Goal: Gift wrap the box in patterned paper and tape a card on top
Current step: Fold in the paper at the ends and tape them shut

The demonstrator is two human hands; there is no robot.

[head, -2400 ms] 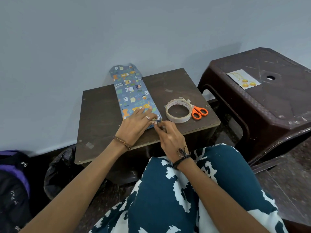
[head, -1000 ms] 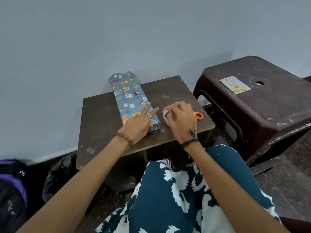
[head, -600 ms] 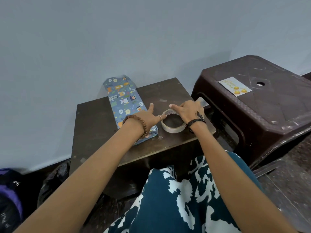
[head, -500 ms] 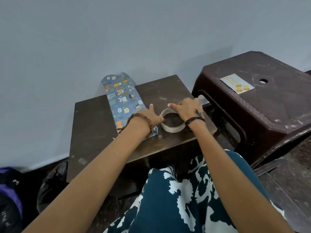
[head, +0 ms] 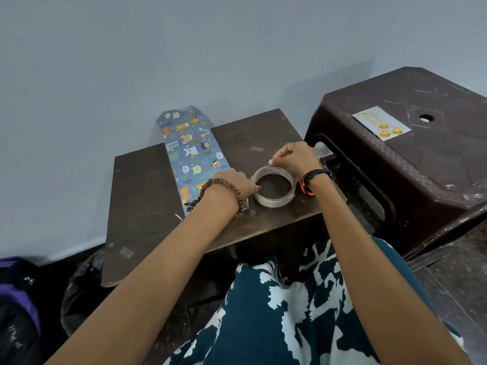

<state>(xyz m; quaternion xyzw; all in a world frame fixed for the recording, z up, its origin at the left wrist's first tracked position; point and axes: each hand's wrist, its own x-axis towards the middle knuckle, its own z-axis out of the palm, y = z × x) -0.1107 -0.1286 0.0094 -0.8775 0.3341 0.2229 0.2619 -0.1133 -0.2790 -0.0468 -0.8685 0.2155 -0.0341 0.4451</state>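
A: How far along is the wrapping looking?

B: The long box (head: 195,156) is already lying sleeved in blue cartoon-animal paper on the small dark table (head: 139,206), its far end hanging past the table's back edge toward the wall. That far end is looking open and unfolded, so the ends are probably not closed yet.

A: And the hands?

B: The left hand (head: 233,181) is resting over the near end of the box, and one finger is reaching into the ring of the clear tape roll (head: 274,189), which is lying flat just beside the box. The fingers are pointing away, so how wide that hand is cannot be told. The right hand (head: 296,158) is pinching at the roll's far rim, apparently picking at the loose tape end.

A: So taping is the step in hand?

B: It is looking that way: a strip is being started, likely for the near flap.

A: And the card?

B: The card (head: 382,123) is lying on the brown plastic stool (head: 421,167), well apart from the box, untouched. The orange scissors (head: 304,189) are peeking out under the right wrist.
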